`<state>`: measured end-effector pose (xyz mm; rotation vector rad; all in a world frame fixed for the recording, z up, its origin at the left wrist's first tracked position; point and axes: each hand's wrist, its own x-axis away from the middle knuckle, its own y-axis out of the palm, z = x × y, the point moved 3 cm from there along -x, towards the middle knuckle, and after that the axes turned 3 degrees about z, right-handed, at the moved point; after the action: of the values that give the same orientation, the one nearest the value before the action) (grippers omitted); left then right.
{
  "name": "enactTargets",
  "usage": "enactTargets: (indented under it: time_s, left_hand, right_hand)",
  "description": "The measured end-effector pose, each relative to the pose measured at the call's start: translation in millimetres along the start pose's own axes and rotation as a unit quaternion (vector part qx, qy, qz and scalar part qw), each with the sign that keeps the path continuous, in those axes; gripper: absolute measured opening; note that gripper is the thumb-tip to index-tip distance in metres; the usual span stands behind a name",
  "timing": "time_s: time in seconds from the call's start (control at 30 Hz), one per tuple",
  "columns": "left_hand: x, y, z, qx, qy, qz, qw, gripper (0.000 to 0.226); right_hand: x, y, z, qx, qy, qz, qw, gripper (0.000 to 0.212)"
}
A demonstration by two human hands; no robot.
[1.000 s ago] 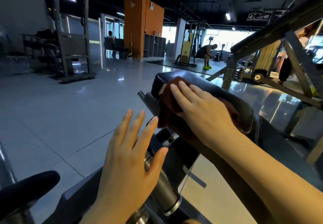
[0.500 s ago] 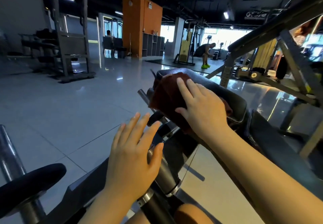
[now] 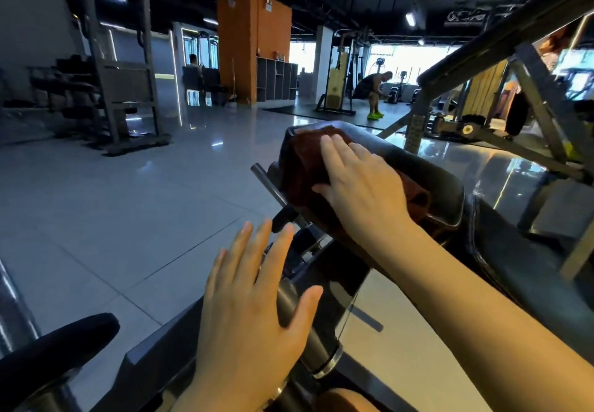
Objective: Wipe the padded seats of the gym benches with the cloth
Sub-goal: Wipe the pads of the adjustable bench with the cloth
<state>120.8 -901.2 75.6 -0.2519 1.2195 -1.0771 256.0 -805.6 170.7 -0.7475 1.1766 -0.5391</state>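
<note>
Obs.: person leaning over a bench. Landmark for all positions: the black padded seat [image 3: 427,173].

Cloth [image 3: 302,167], dark red-brown, lies draped over the seat's far-left end, part of it hanging down the left side face. Right hand [image 3: 360,186] lies flat on top of the cloth, fingers straight and together, pressing it into the pad; nothing is curled round it. Left hand [image 3: 254,308] is below and left of the seat, spread flat with fingers extended, holding nothing; contact with the metal frame tube [image 3: 299,315] beneath it cannot be confirmed.

Judged step: wiping the seat's end section. The pad's right portion, beyond the cloth, looks not yet covered.

Risks:
- Cloth held by flat pressure only; a stroke past the rounded end could let the hanging part slide off to the floor.
- Trailing cloth edge near the adjustment lever [image 3: 283,218] just below the seat could snag.
- Bunched folds mean patchy contact.
</note>
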Motion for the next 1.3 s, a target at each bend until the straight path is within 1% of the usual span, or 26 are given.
enactTargets:
  time_s: [0.1,0.17,0.23,0.27,0.33,0.37,0.47,0.6,0.67,0.73,0.77,0.8,0.87,0.9,0.93,1.0,1.07,1.13,1.17,1.23,1.3]
  left_hand:
    - [1,-2,-4,0.014,-0.037,0.006,0.999,0.073]
    - [2,-6,-3,0.007,-0.047,0.002,0.999,0.073]
    - [3,-10,-3,0.0,-0.055,0.0,0.998,0.073]
    - [3,-10,-3,-0.003,-0.057,0.0,0.998,0.073]
    - [5,-8,-5,-0.015,-0.057,0.004,0.998,0.072]
    - [7,-7,-6,-0.021,-0.055,0.007,0.998,0.072]
    - [7,-5,-6,-0.037,-0.051,0.0,0.998,0.074]
    - [8,-6,-2,-0.044,-0.068,-0.014,0.997,0.075]
    - [9,-4,-6,-0.067,-0.055,-0.021,0.996,0.077]
    - [3,-1,-4,-0.109,-0.026,-0.057,0.992,0.077]
    - [-3,0,-1,-0.13,-0.009,-0.068,0.989,0.076]
    - [-12,1,4,-0.148,0.013,-0.06,0.987,0.075]
    - [-33,-2,20,-0.12,0.039,-0.032,0.992,0.074]
    - [-45,-5,28,-0.075,0.042,0.005,0.996,0.075]
    - [-56,-6,35,-0.039,0.036,0.041,0.998,0.075]
    - [-71,-4,45,-0.016,0.027,0.062,0.998,0.073]
    - [-74,7,50,-0.03,0.033,0.036,0.998,0.071]
    - [-67,19,48,-0.036,0.012,0.01,0.999,0.069]
    - [-61,25,44,-0.042,-0.001,0.014,0.999,0.068]
    - [-50,34,41,-0.044,-0.032,-0.005,0.998,0.067]
    - [-45,37,47,-0.054,-0.038,-0.022,0.998,0.067]
  right_hand:
    - [-63,4,-26,-0.051,-0.021,-0.043,0.998,0.061]
    - [-89,4,-27,-0.109,-0.026,-0.106,0.988,0.056]
    - [-100,6,-16,-0.184,-0.005,-0.177,0.967,0.062]
    - [-100,6,-10,-0.222,0.008,-0.2,0.954,0.065]
    - [-95,5,4,-0.277,0.033,-0.225,0.933,0.065]
    - [-90,5,13,-0.287,0.043,-0.233,0.928,0.064]
    - [-68,9,48,-0.267,0.074,-0.237,0.931,0.069]
    - [-14,11,101,-0.286,0.112,-0.214,0.927,0.069]
    - [14,5,111,-0.294,0.13,-0.204,0.925,0.077]
    - [35,-6,111,-0.294,0.119,-0.183,0.931,0.089]
    - [41,-11,107,-0.284,0.1,-0.182,0.936,0.092]
    - [42,-14,101,-0.265,0.073,-0.185,0.944,0.091]
    - [32,-15,84,-0.224,0.011,-0.187,0.957,0.084]
    - [22,-13,73,-0.215,-0.013,-0.184,0.959,0.077]
    - [8,-9,63,-0.214,-0.033,-0.184,0.959,0.071]
    - [-27,1,46,-0.228,-0.066,-0.195,0.952,0.064]
    - [-67,18,41,-0.243,-0.076,-0.207,0.945,0.063]
    - [-99,34,51,-0.24,-0.058,-0.206,0.947,0.066]
    - [-108,41,61,-0.237,-0.043,-0.208,0.948,0.068]
    - [-113,53,85,-0.242,-0.012,-0.218,0.945,0.07]
    - [-103,57,108,-0.26,0.005,-0.221,0.94,0.07]
